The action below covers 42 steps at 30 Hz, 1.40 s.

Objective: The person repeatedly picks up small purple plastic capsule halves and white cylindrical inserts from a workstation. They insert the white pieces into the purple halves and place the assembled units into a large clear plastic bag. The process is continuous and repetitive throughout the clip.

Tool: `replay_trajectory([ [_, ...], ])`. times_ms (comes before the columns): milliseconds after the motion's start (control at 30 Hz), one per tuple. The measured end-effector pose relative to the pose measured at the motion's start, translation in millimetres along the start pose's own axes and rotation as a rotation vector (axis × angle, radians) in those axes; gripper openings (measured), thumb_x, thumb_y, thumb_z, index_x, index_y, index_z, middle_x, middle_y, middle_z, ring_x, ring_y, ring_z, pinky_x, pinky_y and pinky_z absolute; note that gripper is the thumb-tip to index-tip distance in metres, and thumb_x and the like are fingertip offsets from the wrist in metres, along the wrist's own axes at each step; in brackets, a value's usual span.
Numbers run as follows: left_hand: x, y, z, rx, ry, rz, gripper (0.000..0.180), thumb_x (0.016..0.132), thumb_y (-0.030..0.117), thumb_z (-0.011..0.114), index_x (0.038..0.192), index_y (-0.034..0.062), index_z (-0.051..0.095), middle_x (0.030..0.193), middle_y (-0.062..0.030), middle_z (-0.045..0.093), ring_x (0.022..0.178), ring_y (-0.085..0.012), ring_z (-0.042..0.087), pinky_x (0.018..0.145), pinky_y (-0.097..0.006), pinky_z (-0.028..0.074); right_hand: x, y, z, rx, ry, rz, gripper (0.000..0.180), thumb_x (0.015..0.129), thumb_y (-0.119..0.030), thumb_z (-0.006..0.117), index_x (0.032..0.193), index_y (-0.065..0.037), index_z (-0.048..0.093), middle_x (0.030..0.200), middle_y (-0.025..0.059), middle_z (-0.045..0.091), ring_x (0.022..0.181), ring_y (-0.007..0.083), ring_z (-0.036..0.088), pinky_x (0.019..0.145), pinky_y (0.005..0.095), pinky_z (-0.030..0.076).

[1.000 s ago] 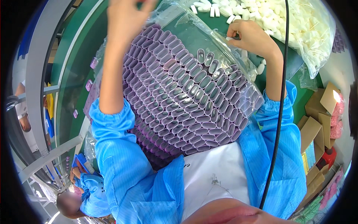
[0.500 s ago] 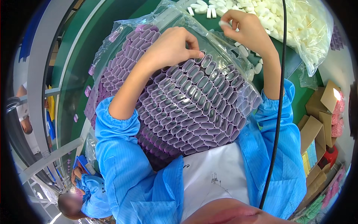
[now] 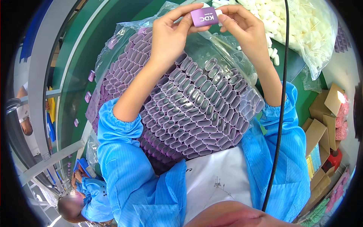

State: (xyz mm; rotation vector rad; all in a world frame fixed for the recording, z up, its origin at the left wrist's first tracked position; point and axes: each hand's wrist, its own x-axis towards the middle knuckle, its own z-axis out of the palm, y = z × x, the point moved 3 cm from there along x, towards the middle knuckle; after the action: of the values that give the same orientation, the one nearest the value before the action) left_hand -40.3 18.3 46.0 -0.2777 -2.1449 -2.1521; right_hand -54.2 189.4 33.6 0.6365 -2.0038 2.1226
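At the top of the view, my left hand point(image 3: 168, 36) grips a small purple oval shell point(image 3: 203, 17) with white print by its edges, thumb in front. My right hand point(image 3: 244, 28) pinches a white plastic piece point(image 3: 219, 17) against the shell's right end; how deep it sits inside is hidden. Below both hands, many open-topped purple shells point(image 3: 193, 109) stand packed side by side in rows, hollow ends facing up. Clear plastic film point(image 3: 247, 66) lies around the packed shells, and part of it covers their right edge.
A clear bag point(image 3: 315, 60) of white pieces lies open at the upper right. Loose purple shells point(image 3: 87, 97) sit on the green surface point(image 3: 72, 87) at left. A black cable point(image 3: 280, 132) hangs down across the right side. Cardboard boxes point(image 3: 315, 136) stand at right; a co-worker point(image 3: 94, 196) is at lower left.
My left hand has lifted a purple shell out of the packed rows and moved up. My right hand has shifted left with a white piece, bringing it to the shell's end.
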Motion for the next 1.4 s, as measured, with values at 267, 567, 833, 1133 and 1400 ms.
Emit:
replay_trajectory([
  [267, -4, -6, 2, -0.183, -0.128, 0.069, 0.031, 0.095, 0.000, 0.045, 0.124, -0.0026, 0.058, 0.120, -0.0166, 0.059, 0.105, -0.0248, 0.063, 0.092, -0.035, 0.054, 0, 10, -6, -0.071, -0.014, 0.042, 0.024, 0.092, -0.013, 0.062, 0.111, 0.000, 0.065, 0.092, 0.0042, 0.067, 0.076, 0.0089, 0.060, 0.071, 0.0217, 0.047],
  [567, 1, -8, -7, -0.328, -0.214, -0.104, 0.031, 0.095, 0.007, 0.049, 0.122, -0.0064, 0.056, 0.117, -0.0184, 0.061, 0.105, -0.0217, 0.062, 0.094, -0.035, 0.052, -1, 6, -5, -0.121, -0.028, 0.078, 0.023, 0.090, -0.015, 0.065, 0.108, -0.001, 0.067, 0.089, 0.0029, 0.066, 0.074, 0.0084, 0.060, 0.070, 0.0214, 0.046],
  [833, 4, -18, -6, -0.257, -0.117, -0.129, 0.031, 0.088, 0.008, 0.066, 0.115, -0.0065, 0.060, 0.113, -0.0151, 0.063, 0.100, -0.0204, 0.063, 0.091, -0.032, 0.051, -2, 6, -2, -0.101, -0.026, 0.112, 0.022, 0.089, -0.014, 0.066, 0.107, -0.001, 0.068, 0.087, 0.0024, 0.066, 0.074, 0.0082, 0.059, 0.069, 0.0210, 0.046],
  [1133, 1, -20, -7, -0.058, -0.141, -0.005, 0.031, 0.084, 0.009, 0.071, 0.113, -0.0007, 0.064, 0.101, -0.0076, 0.067, 0.092, -0.0126, 0.062, 0.085, -0.026, 0.049, -2, 2, -1, -0.043, -0.045, -0.001, 0.021, 0.090, -0.010, 0.065, 0.107, 0.001, 0.067, 0.094, 0.0046, 0.067, 0.077, 0.0093, 0.060, 0.070, 0.0226, 0.048],
  [1400, -4, -5, -2, 0.030, -0.223, -0.067, 0.031, 0.083, 0.009, 0.072, 0.112, -0.0018, 0.065, 0.102, -0.0078, 0.067, 0.094, -0.0118, 0.062, 0.085, -0.026, 0.049, -9, 11, 0, 0.031, 0.043, -0.091, 0.017, 0.089, -0.005, 0.065, 0.103, 0.003, 0.068, 0.100, 0.0083, 0.066, 0.083, 0.0110, 0.061, 0.069, 0.0233, 0.049],
])
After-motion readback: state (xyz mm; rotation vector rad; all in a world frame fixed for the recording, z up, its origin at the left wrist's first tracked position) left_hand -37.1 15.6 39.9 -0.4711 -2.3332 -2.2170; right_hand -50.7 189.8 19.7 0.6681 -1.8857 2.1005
